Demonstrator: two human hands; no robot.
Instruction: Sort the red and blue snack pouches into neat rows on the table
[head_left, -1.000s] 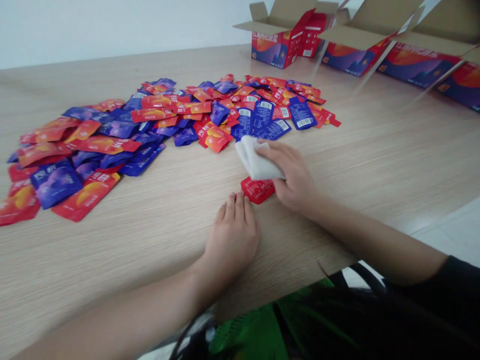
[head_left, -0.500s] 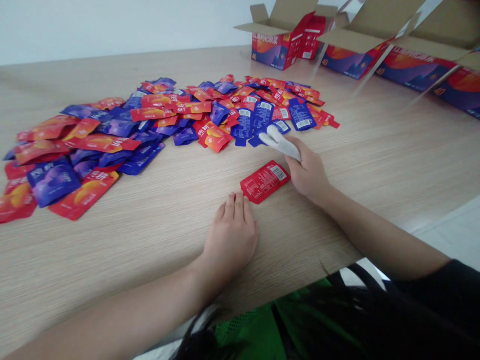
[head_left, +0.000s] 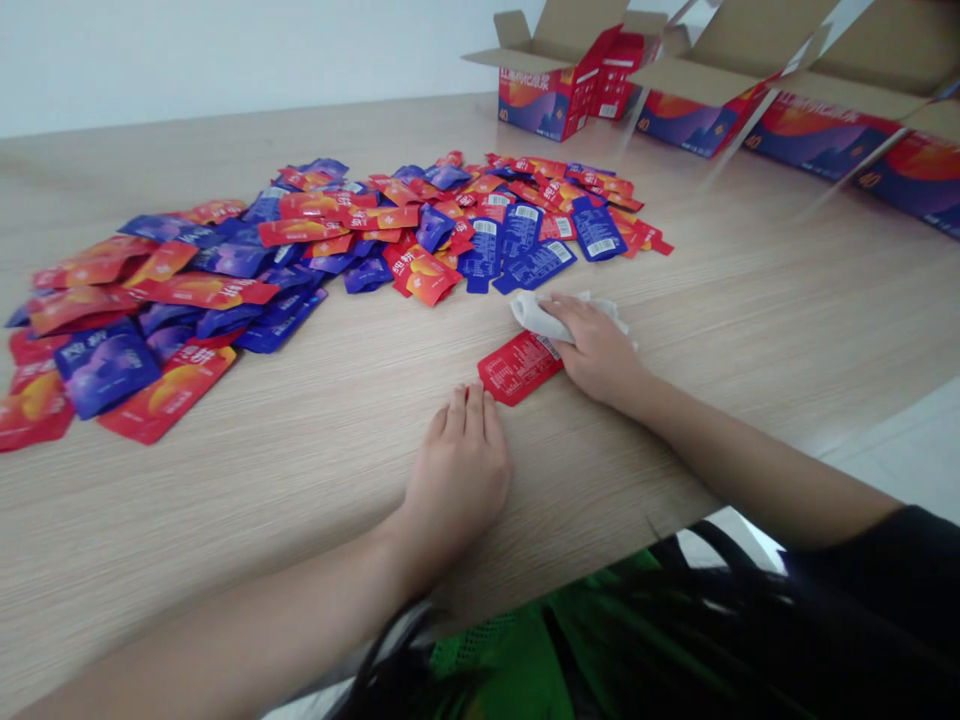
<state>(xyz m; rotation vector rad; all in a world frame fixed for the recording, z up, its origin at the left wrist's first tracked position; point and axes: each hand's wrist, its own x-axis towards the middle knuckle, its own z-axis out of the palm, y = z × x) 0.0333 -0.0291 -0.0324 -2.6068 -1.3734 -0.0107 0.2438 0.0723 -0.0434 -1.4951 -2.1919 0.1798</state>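
Observation:
A red sachet (head_left: 517, 369) lies flat on the table, its printed back with a barcode facing up. My left hand (head_left: 463, 455) presses its near-left end against the table, fingers bent and close together, and the fingertips hide that end. In my right hand (head_left: 600, 352) is a folded white cloth (head_left: 541, 318), closed under the fingers and laid over the sachet's far-right end. The cloth and hand partly cover the barcode.
Beyond my hands spreads a heap of red and blue sachets (head_left: 315, 235). Some blue sachets (head_left: 517, 240) lie barcode side up near the cloth. Several open cardboard boxes (head_left: 534, 103) stand along the back right. The table's near edge (head_left: 585, 583) runs just before my body.
My right hand has come down from above the table, turning palm down. The white cloth has spread out and now covers the sachet's right end. My left hand stays in place.

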